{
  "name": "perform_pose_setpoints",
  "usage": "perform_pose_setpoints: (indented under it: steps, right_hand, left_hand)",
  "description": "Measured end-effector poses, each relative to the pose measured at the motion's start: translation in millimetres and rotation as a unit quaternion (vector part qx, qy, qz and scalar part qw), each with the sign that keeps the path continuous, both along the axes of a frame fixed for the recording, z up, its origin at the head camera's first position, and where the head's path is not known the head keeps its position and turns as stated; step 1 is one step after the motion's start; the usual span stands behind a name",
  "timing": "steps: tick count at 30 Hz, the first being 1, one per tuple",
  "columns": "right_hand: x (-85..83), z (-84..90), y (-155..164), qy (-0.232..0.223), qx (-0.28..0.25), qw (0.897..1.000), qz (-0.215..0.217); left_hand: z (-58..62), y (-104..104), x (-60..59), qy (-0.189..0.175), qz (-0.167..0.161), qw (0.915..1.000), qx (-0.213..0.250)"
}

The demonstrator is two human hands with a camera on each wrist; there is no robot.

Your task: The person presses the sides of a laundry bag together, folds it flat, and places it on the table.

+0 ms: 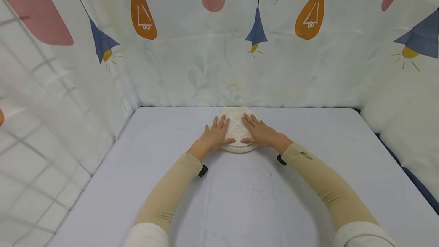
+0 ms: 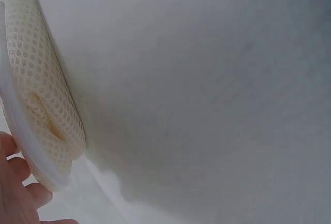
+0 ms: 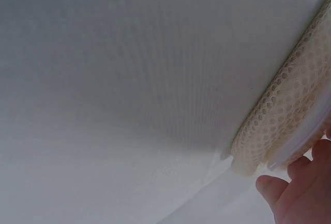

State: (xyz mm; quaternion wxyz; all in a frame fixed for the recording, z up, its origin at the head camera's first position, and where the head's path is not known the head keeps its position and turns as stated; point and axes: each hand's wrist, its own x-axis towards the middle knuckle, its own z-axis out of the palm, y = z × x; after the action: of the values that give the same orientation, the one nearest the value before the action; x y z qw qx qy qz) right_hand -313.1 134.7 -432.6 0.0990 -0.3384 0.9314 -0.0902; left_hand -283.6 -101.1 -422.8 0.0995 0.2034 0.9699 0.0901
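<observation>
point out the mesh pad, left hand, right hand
mesh pad point(image 1: 237, 128), head view, bare mesh between the two hands
left hand point(image 1: 215, 135), head view, back of the hand, flat on the pad
right hand point(image 1: 260, 132), head view, back of the hand, flat on the pad

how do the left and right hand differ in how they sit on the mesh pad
The left hand covers the pad's left side, the right hand its right side. The left thumb points right along the pad's near edge, the right thumb points left toward it. The left fingers angle up and right, the right fingers up and left. Both lie flat, fingers straight, pressing the pad on the table.
</observation>
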Motion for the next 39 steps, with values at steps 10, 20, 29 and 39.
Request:
perform_pose_setpoints:
  steps: [10, 20, 29, 39]
  right_hand:
    - [2.3, 1.7, 0.1, -0.013, 0.001, 1.0, -0.003]
    - [3.9, 2.2, 0.9, -0.024, 0.016, 1.0, -0.004]
    - [4.3, 2.5, 0.6, -0.035, 0.021, 0.999, -0.007]
    - [-1.3, 1.0, -1.1, -0.031, 0.031, 0.999, -0.005]
  left_hand:
    - [-3.3, 7.3, 2.1, 0.0, 0.011, 0.9999, -0.012]
    - [-2.3, 9.5, 2.8, -0.009, 0.016, 0.9996, -0.022]
    - [-2.5, 10.1, 3.1, -0.018, 0.015, 0.9995, -0.022]
    - [-1.0, 7.6, 2.1, -0.01, 0.016, 0.9995, -0.024]
